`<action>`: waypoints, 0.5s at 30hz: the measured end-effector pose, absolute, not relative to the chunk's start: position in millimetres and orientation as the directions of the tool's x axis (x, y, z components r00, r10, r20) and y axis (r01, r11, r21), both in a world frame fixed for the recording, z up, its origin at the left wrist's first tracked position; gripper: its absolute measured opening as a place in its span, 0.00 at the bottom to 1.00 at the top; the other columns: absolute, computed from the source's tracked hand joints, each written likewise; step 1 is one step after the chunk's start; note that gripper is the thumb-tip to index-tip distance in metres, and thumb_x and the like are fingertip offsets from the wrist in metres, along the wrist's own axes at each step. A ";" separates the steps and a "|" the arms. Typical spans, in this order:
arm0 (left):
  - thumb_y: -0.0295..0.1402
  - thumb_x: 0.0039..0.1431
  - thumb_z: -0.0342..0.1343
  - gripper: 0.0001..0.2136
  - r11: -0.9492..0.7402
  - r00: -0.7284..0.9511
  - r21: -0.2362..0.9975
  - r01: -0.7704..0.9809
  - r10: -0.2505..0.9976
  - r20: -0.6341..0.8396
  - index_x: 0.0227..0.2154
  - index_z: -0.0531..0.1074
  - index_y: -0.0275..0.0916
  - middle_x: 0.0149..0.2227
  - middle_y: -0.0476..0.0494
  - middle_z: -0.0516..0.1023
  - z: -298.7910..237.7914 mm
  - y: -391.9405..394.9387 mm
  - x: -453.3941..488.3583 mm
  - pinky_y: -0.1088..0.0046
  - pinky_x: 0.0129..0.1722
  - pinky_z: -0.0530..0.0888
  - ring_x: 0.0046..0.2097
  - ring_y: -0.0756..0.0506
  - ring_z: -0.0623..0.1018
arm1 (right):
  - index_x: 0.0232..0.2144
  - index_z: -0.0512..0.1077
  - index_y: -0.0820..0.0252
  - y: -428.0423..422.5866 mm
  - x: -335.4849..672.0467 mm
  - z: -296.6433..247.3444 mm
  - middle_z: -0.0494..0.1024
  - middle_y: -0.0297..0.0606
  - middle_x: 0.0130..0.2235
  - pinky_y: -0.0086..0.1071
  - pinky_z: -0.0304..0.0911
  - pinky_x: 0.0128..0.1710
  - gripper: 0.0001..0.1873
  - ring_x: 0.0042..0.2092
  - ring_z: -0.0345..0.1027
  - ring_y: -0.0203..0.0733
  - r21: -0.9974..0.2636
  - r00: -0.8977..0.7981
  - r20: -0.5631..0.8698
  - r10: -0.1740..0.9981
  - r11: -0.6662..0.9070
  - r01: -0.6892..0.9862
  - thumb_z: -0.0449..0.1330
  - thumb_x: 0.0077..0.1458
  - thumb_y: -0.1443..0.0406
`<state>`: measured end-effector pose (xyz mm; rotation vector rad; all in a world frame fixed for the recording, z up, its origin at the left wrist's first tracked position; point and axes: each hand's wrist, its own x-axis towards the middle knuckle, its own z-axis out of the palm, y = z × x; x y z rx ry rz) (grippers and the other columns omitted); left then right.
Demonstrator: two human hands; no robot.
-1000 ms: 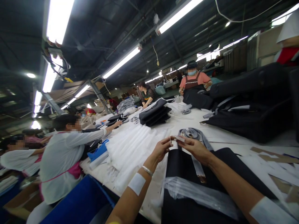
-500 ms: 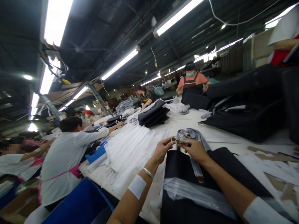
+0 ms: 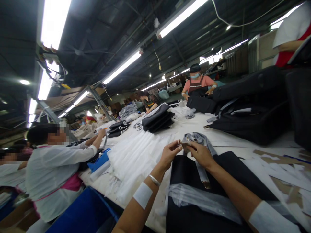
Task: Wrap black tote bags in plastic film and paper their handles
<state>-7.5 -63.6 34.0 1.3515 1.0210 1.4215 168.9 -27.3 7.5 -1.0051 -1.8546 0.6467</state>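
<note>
My left hand (image 3: 169, 154) and my right hand (image 3: 199, 154) meet above a black fabric piece (image 3: 233, 176) on the long white table (image 3: 199, 124). The left hand's fingers pinch a thin white string. The right hand's fingers are closed on a small tag at the end of a grey strap (image 3: 202, 170), which hangs down over the black fabric. A coil of grey strap (image 3: 197, 138) lies just beyond my hands. A clear plastic bag (image 3: 204, 200) lies across the black fabric below them.
White plastic sleeves (image 3: 136, 155) lie left of my hands, with a blue tool (image 3: 99, 160) at the table's edge. Stacked black bags (image 3: 159, 118) and large black cases (image 3: 257, 110) sit further along. Several people work round the table. Cardboard scraps (image 3: 282, 160) lie at right.
My hands have drawn closer together on the tag and string. The person at left has leaned back and pulled an arm in. The view has shifted slightly right.
</note>
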 end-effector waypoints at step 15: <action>0.30 0.52 0.62 0.15 -0.311 -0.064 0.767 0.562 0.908 0.415 0.45 0.80 0.40 0.40 0.41 0.81 59.5 -72.5 -39.0 0.67 0.45 0.73 0.42 0.43 0.77 | 0.46 0.79 0.56 -17.8 169.1 -1.0 0.83 0.38 0.41 0.37 0.69 0.39 0.18 0.30 0.75 0.41 -0.826 -0.223 0.377 0.899 0.435 0.359 0.56 0.55 0.59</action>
